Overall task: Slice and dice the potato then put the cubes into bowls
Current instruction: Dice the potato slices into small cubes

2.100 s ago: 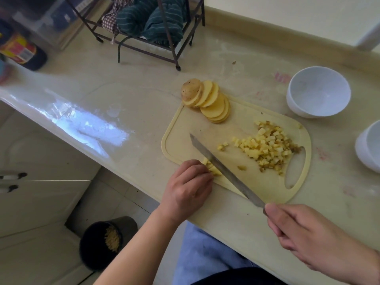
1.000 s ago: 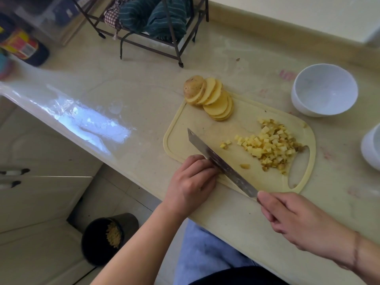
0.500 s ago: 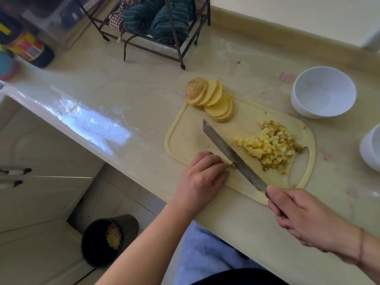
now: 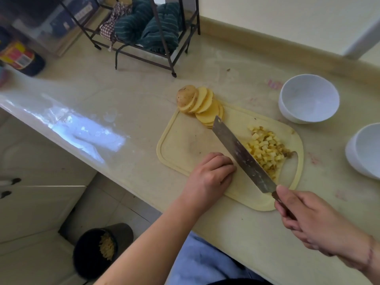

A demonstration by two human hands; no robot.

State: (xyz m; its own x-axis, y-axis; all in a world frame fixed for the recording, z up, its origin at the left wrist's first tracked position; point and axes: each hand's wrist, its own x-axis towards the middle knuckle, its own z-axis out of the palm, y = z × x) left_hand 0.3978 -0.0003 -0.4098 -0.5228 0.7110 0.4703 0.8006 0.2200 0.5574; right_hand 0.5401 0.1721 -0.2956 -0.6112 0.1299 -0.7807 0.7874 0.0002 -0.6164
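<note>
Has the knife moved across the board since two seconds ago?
Yes. The knife has swept right across the board, up against the cube pile.

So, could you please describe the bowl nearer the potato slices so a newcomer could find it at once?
Start at the pale yellow cutting board on the counter. Just past its far right corner stands a white bowl, fully in view. The other white bowl is cut off by the picture's right edge.

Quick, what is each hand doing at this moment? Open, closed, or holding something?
Left hand: fingers curled, resting on the cutting board; whether it holds anything cannot be told.
Right hand: grips the knife handle.
</note>
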